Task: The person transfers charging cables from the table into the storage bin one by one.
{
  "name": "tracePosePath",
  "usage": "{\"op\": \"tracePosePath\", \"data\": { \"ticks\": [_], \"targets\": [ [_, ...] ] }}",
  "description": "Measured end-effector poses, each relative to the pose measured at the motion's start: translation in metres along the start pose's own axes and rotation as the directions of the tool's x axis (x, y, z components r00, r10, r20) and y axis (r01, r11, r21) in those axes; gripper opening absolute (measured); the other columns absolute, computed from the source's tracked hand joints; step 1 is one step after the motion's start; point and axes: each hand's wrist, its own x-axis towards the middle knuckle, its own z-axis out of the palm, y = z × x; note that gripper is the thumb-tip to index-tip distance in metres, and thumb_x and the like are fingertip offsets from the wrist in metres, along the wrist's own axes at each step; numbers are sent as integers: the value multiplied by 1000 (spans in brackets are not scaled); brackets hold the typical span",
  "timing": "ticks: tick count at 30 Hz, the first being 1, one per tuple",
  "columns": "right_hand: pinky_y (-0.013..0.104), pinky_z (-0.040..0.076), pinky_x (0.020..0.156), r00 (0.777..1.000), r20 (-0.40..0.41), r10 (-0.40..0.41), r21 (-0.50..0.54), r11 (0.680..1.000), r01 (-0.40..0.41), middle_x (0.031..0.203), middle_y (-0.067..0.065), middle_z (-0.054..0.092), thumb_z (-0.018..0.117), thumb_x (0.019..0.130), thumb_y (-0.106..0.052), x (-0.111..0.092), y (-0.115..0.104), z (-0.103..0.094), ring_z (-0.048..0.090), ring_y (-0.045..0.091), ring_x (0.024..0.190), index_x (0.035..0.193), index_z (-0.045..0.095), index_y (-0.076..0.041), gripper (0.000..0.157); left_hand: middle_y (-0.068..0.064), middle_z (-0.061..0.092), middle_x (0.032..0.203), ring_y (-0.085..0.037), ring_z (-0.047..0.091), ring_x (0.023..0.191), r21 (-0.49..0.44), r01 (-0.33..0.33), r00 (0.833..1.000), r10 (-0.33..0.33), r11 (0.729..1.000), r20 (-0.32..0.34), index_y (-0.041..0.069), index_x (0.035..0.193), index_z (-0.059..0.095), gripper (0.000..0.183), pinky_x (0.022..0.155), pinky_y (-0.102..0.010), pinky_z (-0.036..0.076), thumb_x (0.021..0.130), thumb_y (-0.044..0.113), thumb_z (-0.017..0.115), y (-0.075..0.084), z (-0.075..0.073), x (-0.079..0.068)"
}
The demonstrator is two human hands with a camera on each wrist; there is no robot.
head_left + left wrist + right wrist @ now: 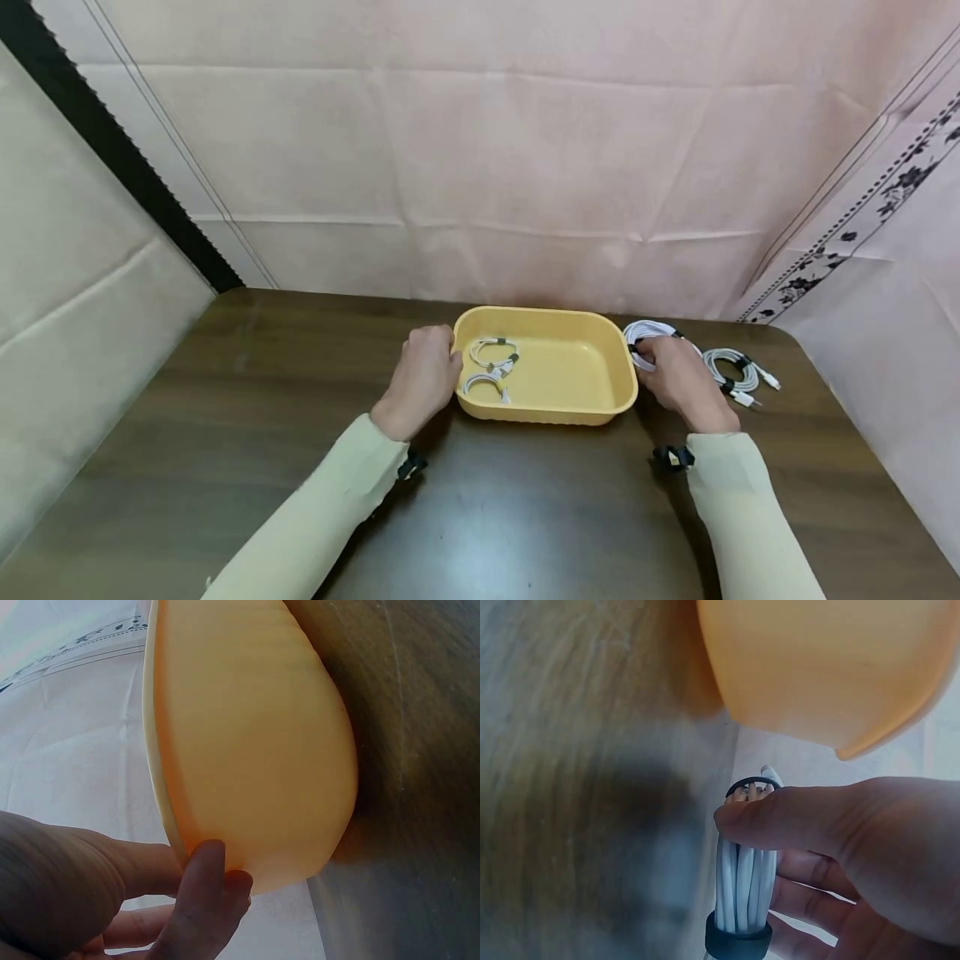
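Observation:
A yellow plastic tray (572, 367) sits toward the back of the table. My left hand (420, 379) pinches its left rim; in the left wrist view, fingers (202, 889) bend over the tray's edge (255, 750). Two small white cable coils (483, 378) lie in the tray's left part. To the tray's right, my right hand (686, 379) holds a larger coiled white cable (647, 328). In the right wrist view the thumb and fingers clasp this bundled cable (744, 881), which has black ties round it. Another white cable coil (729, 367) lies just right of that hand.
The brown wooden table (247, 450) ends at the back against a pale cloth wall (480, 158). Cloth also hangs at both sides, with a black strip (127, 158) on the left and a floral border (847, 237) on the right.

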Motion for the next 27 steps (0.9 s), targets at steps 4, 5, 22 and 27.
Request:
{"op": "tracePosePath", "data": {
  "ticks": [4, 5, 22, 27],
  "targets": [
    [52, 53, 80, 999, -45, 0, -9, 1000, -1, 104, 20, 73, 70, 92, -12, -4, -1, -4, 64, 33, 89, 111, 72, 2, 24, -9, 62, 79, -19, 60, 68, -17, 9, 1000, -9, 1000, -4, 0, 90, 67, 11, 57, -28, 49, 97, 7, 62, 2, 1, -4],
    [53, 53, 80, 999, -49, -1, -12, 1000, 0, 104, 20, 73, 70, 92, -11, -3, -2, -5, 64, 33, 90, 111, 72, 2, 24, -10, 62, 79, -20, 60, 68, -17, 11, 1000, -11, 1000, -3, -1, 91, 68, 11, 57, -28, 49, 98, 7, 62, 2, 0, -4],
    [55, 52, 88, 998, -51, 27, 0, 1000, -27, 112, 22, 72, 69, 90, -6, -6, -4, -11, 66, 37, 100, 116, 70, 4, 28, -9, 64, 81, -19, 62, 72, 0, 12, 1000, -12, 1000, 21, 0, 93, 68, 11, 59, -29, 50, 98, 8, 62, 1, 2, -1],
    [55, 52, 88, 998, -59, 29, -1, 1000, -29, 111, 22, 72, 69, 91, -6, -8, -3, -12, 66, 37, 101, 115, 71, 3, 26, -9, 64, 81, -19, 61, 72, 2, 3, 1000, -3, 1000, 15, 0, 91, 67, 11, 59, -30, 50, 97, 8, 62, 2, 2, -2]
  ]
}}
